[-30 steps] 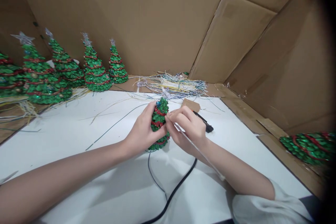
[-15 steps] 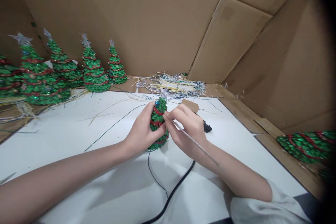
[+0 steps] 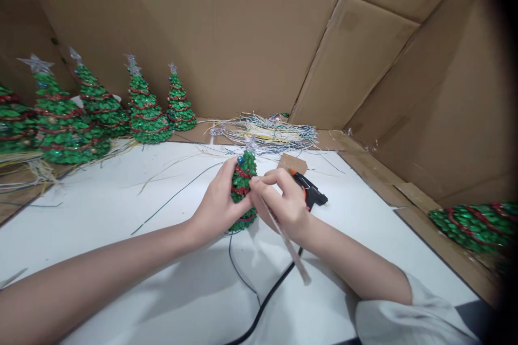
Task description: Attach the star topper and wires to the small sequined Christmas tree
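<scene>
A small green Christmas tree (image 3: 239,222) stands upright on the white table, with red garland, a blue ball near its top and a clear star. My left hand (image 3: 216,199) is wrapped around its left side, thumb across the front. At the tree's right side, my right hand (image 3: 281,202) pinches a thin, light-coloured stick (image 3: 288,242), whose long end slants down toward me. Its tip by the tree is hidden by my fingers. Just beyond my right hand lies a black and orange hot glue gun (image 3: 313,191), partly covered by the hand.
Several decorated trees (image 3: 148,113) stand at the back left; another tree (image 3: 473,226) lies on its side at the right. A bundle of coloured wires (image 3: 271,132) rests against the cardboard wall (image 3: 243,38). A black cable (image 3: 269,296) crosses the table's front. A cardboard scrap (image 3: 293,163) sits behind the glue gun.
My right hand has shifted slightly left and turned, so the stick's free end swings down and left, off my forearm. More of the glue gun shows. My left hand still holds the tree.
</scene>
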A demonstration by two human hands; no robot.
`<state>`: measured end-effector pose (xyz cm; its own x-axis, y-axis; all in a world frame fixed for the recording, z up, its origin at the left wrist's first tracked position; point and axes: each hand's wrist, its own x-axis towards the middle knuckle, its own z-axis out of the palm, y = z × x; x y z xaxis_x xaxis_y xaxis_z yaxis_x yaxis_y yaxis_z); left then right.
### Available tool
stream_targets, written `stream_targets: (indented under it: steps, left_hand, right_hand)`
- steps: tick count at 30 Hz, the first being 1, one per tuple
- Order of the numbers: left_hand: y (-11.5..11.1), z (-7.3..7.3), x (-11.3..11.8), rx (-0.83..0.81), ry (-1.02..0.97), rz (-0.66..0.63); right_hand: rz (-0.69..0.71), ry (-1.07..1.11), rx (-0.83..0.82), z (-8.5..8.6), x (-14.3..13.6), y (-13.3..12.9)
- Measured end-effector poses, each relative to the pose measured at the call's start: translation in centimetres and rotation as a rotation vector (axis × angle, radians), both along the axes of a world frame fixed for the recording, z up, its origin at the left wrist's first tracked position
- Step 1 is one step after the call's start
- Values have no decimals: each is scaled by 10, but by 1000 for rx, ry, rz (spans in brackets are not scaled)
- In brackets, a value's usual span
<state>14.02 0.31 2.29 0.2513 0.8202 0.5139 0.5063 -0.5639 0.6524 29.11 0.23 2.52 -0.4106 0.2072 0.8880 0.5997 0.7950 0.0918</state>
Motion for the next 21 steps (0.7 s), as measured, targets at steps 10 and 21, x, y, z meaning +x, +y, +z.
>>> stream_targets:
  steps: [10,21]
  left_hand:
    - [-2,0,3,-1,-31,27]
    - [-4,0,3,-10,-37,30]
  right_hand:
    - [-45,-4,-4,-1,-6,-6]
    - [-119,-140,159,10,-5,-8]
